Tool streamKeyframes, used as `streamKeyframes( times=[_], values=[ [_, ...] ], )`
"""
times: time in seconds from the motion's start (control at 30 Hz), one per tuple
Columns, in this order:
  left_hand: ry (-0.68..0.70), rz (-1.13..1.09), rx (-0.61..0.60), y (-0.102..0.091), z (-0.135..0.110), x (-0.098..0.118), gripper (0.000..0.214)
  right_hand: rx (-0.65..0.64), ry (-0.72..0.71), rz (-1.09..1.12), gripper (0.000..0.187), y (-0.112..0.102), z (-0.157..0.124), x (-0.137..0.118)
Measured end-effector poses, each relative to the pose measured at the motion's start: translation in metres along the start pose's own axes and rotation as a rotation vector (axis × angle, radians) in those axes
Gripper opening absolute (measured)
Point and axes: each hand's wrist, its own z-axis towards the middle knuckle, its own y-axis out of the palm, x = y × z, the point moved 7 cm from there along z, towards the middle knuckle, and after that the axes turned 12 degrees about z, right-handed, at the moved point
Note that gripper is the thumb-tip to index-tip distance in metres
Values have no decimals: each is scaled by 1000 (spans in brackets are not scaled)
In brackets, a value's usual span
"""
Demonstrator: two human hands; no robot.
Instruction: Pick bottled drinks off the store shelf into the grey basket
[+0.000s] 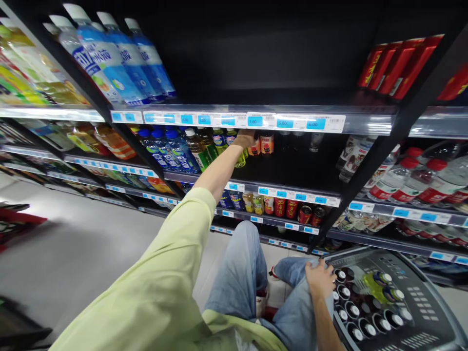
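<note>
My left hand point(245, 139) reaches deep into the middle shelf, its fingers mostly hidden behind the price rail above. Right beside it stand drinks with orange labels point(266, 145), and to its left are bottles of yellow-green drink point(231, 138); whether it grips one, I cannot tell. On my jeans-covered knee lies my right hand point(321, 279), fingers spread and holding nothing. A grey shopping basket point(420, 280) is on the floor to the right of that knee. Inside are several dark bottles with white caps point(367, 327) and yellow-green bottles point(382, 287).
Blue-labelled bottles point(120, 63) stand on the upper shelf at left, red boxes point(400, 66) at right. A long price rail point(226, 118) runs just above my left hand. Red-capped bottles point(420, 178) fill the right bay; cans point(281, 207) line the shelf below.
</note>
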Motion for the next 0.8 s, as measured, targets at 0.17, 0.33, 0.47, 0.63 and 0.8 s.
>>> streamKeyframes(
  times=[0.17, 0.33, 0.47, 0.63, 0.8],
  values=[
    [-8, 62, 58, 1, -36, 18, 73, 2, -9, 0, 58, -1, -1, -1],
    [103, 140, 69, 8, -85, 52, 73, -35, -10, 33, 60, 3, 0, 3],
    [120, 113, 95, -10, -109, 59, 61, -48, -14, 46, 61, 4, 1, 5],
    [140, 96, 93, -27, -126, 61, 52, -58, -10, 29, 61, 3, -1, 7],
    [191, 24, 197, -30, -154, 69, 36, -54, -26, 51, 61, 8, -3, 11]
  ],
)
